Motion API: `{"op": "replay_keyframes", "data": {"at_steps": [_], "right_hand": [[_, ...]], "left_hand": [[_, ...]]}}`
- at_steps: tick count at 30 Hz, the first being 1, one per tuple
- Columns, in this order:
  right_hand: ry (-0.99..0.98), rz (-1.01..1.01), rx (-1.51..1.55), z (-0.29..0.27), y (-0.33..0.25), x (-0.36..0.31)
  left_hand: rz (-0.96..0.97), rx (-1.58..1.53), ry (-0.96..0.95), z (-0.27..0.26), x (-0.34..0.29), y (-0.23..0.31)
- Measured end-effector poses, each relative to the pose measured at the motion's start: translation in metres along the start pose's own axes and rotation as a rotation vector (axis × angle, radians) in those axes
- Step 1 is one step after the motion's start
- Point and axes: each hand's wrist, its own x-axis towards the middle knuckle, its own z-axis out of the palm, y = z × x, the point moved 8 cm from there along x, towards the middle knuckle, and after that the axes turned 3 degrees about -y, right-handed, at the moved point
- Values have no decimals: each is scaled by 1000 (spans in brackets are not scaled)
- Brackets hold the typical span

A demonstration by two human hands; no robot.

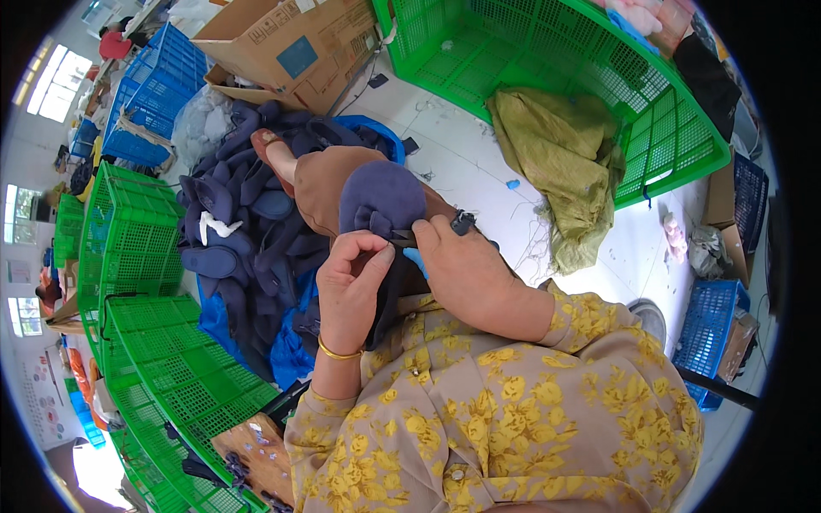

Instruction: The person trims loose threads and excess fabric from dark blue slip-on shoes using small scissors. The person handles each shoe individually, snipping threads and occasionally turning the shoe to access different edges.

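Observation:
A navy fabric slipper [382, 192] with a small bow [374, 222] rests over my lap, its rounded part facing up. My left hand [352, 278] is closed in a pinch at the near edge of the bow; any thread between the fingertips is too small to make out. Close beside it, my right hand [475, 274] is closed around what looks like a pair of thread snips [402, 234], with a dark pointed blade toward the bow. A bit of blue shows under those fingers, and a black piece [463, 223] sits at the knuckles.
Many navy slippers [256, 218] lie heaped on blue sheeting at left. Green crates [137, 239] line that side. A cardboard box [286, 47] stands beyond. Farther right are a large green basket [547, 51], an olive sack [556, 145] and a blue crate [710, 325].

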Motion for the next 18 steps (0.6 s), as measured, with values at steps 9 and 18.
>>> {"op": "replay_keyframes", "data": {"at_steps": [9, 18], "right_hand": [[70, -33, -27, 4, 0, 3], [26, -14, 249, 8, 18, 2]], "left_hand": [[39, 1, -1, 3, -2, 3], [86, 59, -34, 1, -4, 14]]}}
